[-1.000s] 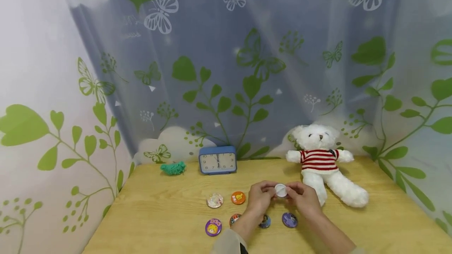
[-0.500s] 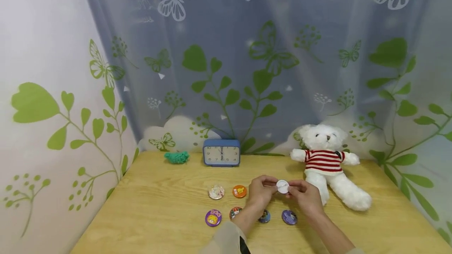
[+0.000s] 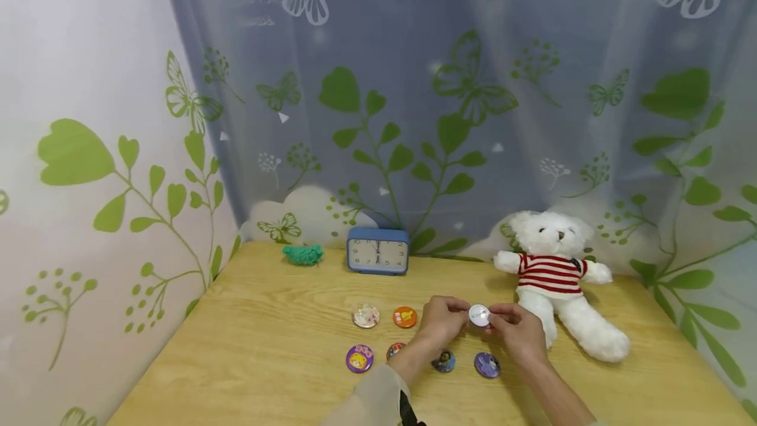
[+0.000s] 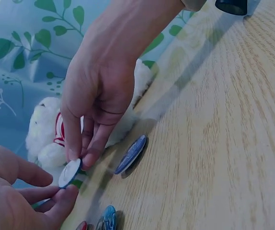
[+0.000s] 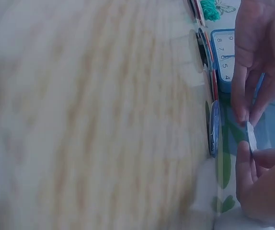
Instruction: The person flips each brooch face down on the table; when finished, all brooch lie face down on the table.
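A round button badge [image 3: 479, 315] is held up between the two hands above the table, its white back with a pin facing the head camera. My left hand [image 3: 440, 322] pinches its left edge. The right hand [image 3: 522, 332] pinches the opposite edge with thumb and fingers. In the left wrist view, both hands meet at the badge [image 4: 70, 172], which tilts. Beneath and near the hands lie a purple-blue badge [image 3: 487, 365], a blue badge [image 3: 443, 361] and a red one [image 3: 395, 351], partly hidden by the left wrist.
Further left lie an orange badge [image 3: 405, 317], a pale patterned badge [image 3: 366, 315] and a purple badge [image 3: 359, 358]. A blue clock [image 3: 378, 252] and a green bundle [image 3: 303, 255] stand at the back. A white teddy bear [image 3: 552, 275] sits beyond the right hand.
The head view has shifted, so the scene lies further right. Both hands keep hold of the badge, whose pin back now shows slightly more clearly.
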{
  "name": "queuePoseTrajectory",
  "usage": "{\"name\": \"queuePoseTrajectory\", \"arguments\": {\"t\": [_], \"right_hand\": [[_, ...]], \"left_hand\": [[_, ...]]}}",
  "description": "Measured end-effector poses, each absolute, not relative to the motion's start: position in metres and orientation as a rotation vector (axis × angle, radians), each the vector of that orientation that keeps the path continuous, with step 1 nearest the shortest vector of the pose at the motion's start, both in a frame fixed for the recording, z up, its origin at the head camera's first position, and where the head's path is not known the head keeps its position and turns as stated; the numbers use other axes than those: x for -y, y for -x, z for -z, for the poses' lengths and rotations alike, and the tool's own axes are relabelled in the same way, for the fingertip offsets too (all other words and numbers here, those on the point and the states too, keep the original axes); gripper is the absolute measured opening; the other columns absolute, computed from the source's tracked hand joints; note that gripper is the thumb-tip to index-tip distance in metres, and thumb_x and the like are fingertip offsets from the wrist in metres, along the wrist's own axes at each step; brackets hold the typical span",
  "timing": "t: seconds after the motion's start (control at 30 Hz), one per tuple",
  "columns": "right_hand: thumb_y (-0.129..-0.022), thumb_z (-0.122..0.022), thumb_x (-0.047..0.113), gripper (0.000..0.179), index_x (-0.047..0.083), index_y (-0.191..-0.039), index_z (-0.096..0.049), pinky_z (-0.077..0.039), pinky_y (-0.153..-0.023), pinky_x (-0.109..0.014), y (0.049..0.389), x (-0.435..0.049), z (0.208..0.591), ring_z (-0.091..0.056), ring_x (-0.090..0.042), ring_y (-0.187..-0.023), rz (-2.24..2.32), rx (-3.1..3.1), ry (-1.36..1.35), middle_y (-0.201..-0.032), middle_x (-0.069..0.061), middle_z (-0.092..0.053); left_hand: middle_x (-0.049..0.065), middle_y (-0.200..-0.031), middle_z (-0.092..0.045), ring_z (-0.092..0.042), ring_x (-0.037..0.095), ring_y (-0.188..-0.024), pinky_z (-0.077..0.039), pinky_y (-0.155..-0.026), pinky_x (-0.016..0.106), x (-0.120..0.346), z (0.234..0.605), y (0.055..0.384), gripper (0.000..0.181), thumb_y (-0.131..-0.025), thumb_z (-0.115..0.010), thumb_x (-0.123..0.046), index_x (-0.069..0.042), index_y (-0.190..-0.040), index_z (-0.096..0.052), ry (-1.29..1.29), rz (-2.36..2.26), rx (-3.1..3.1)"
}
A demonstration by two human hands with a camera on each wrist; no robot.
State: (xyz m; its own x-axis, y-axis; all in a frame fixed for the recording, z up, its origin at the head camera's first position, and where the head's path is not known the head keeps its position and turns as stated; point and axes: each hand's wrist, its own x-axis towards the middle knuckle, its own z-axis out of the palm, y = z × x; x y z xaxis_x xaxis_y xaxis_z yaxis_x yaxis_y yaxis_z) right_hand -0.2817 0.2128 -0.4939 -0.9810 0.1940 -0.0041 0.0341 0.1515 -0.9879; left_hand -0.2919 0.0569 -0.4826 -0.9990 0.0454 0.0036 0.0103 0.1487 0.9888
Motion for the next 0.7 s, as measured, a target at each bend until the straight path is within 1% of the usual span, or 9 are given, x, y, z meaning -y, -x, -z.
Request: {"name": "queuePoseTrajectory", "arguments": {"t": [0.07, 0.13, 0.2, 0.3, 0.37, 0.5, 0.7], "right_hand": [[-0.098, -0.065, -0.004, 0.025, -0.017, -0.119, -0.062, -0.063, -0.072, -0.026, 0.2820, -0.2125, 0.4942, -0.069, -0.011, -0.075, -1.955, 2.289, 0.225, -0.092, -0.011, -0.071], [-0.098, -0.065, -0.005, 0.024, -0.017, -0.118, -0.062, -0.062, -0.071, -0.026, 0.2817, -0.2119, 0.4942, -0.070, -0.012, -0.075, -1.948, 2.291, 0.235, -0.091, -0.011, -0.071], [-0.098, -0.065, -0.005, 0.023, -0.017, -0.118, -0.061, -0.062, -0.070, -0.025, 0.2811, -0.2114, 0.4940, -0.070, -0.013, -0.074, -1.943, 2.298, 0.246, -0.090, -0.012, -0.070], [-0.097, -0.064, -0.006, 0.022, -0.017, -0.117, -0.061, -0.062, -0.069, -0.024, 0.2811, -0.2109, 0.4939, -0.069, -0.013, -0.074, -1.943, 2.310, 0.248, -0.090, -0.012, -0.070], [-0.097, -0.064, -0.007, 0.022, -0.018, -0.116, -0.061, -0.062, -0.068, -0.024, 0.2811, -0.2104, 0.4932, -0.069, -0.013, -0.073, -1.940, 2.321, 0.241, -0.090, -0.013, -0.069], [-0.097, -0.064, -0.007, 0.021, -0.018, -0.115, -0.061, -0.062, -0.067, -0.026, 0.2814, -0.2090, 0.4923, -0.070, -0.014, -0.072, -1.931, 2.337, 0.241, -0.089, -0.014, -0.069], [-0.096, -0.065, -0.007, 0.020, -0.018, -0.113, -0.061, -0.063, -0.067, -0.027, 0.2829, -0.2094, 0.4921, -0.071, -0.015, -0.070, -1.904, 2.382, 0.249, -0.089, -0.015, -0.069]], "left_hand": [[0.011, -0.079, -0.073, -0.068, 0.018, -0.067, -0.050, -0.056, 0.020, -0.0566, 0.4811, 0.2908, 0.016, -0.086, -0.068, 0.006, 0.001, -0.098, -0.078, -0.039, -2.019, -2.355], [0.012, -0.078, -0.072, -0.068, 0.018, -0.066, -0.053, -0.058, 0.023, -0.0562, 0.4804, 0.2900, 0.014, -0.089, -0.066, 0.004, 0.002, -0.098, -0.077, -0.023, -2.025, -2.327], [0.012, -0.078, -0.072, -0.069, 0.018, -0.066, -0.057, -0.061, 0.026, -0.0553, 0.4801, 0.2893, 0.014, -0.093, -0.065, 0.001, 0.002, -0.100, -0.076, -0.014, -2.024, -2.310], [0.013, -0.078, -0.072, -0.069, 0.017, -0.066, -0.060, -0.065, 0.029, -0.0542, 0.4800, 0.2894, 0.017, -0.096, -0.063, -0.003, 0.003, -0.105, -0.076, 0.000, -2.036, -2.288], [0.013, -0.079, -0.073, -0.070, 0.017, -0.066, -0.061, -0.065, 0.030, -0.0535, 0.4798, 0.2897, 0.020, -0.096, -0.062, -0.004, 0.005, -0.108, -0.075, 0.001, -2.049, -2.276], [0.013, -0.081, -0.072, -0.069, 0.016, -0.066, -0.062, -0.066, 0.031, -0.0523, 0.4798, 0.2901, 0.022, -0.093, -0.062, -0.003, 0.007, -0.109, -0.074, -0.002, -2.058, -2.262], [0.012, -0.085, -0.071, -0.067, 0.016, -0.068, -0.062, -0.069, 0.030, -0.0508, 0.4775, 0.2895, 0.023, -0.094, -0.061, -0.004, 0.008, -0.109, -0.073, -0.010, -2.025, -2.249]]}}
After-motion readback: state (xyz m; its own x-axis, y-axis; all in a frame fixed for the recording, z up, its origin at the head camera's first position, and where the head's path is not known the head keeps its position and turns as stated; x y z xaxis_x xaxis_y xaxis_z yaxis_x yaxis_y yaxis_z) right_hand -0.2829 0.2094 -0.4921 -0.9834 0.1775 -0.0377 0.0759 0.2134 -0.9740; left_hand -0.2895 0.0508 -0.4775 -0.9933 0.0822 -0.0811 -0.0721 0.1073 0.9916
